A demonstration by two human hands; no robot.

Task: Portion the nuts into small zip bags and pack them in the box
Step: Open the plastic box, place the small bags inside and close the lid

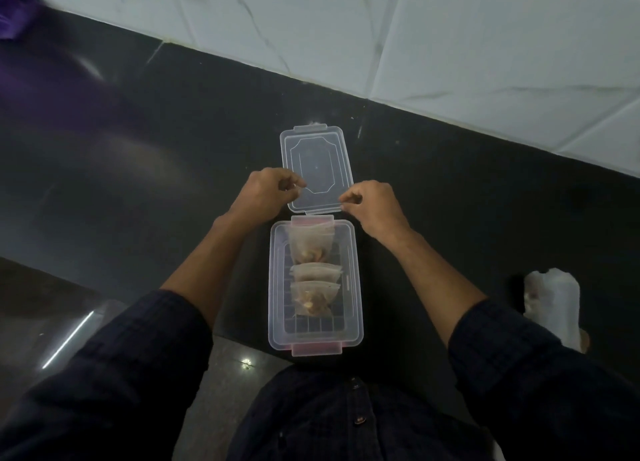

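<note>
A clear plastic box (277, 287) with pink latches stands open on the black counter near its front edge. Inside it lie three small zip bags of nuts (313, 296), stacked in a row. The box's clear lid (317, 164) lies just beyond the box. My left hand (268, 195) pinches the lid's left near edge. My right hand (372, 206) pinches its right near corner. Both forearms reach forward on either side of the box.
The black counter (156, 155) runs back to a white tiled wall (450, 37). A white plastic bag (554, 304) sits at the right near the counter's edge. Something purple (14, 13) shows blurred at the far left corner.
</note>
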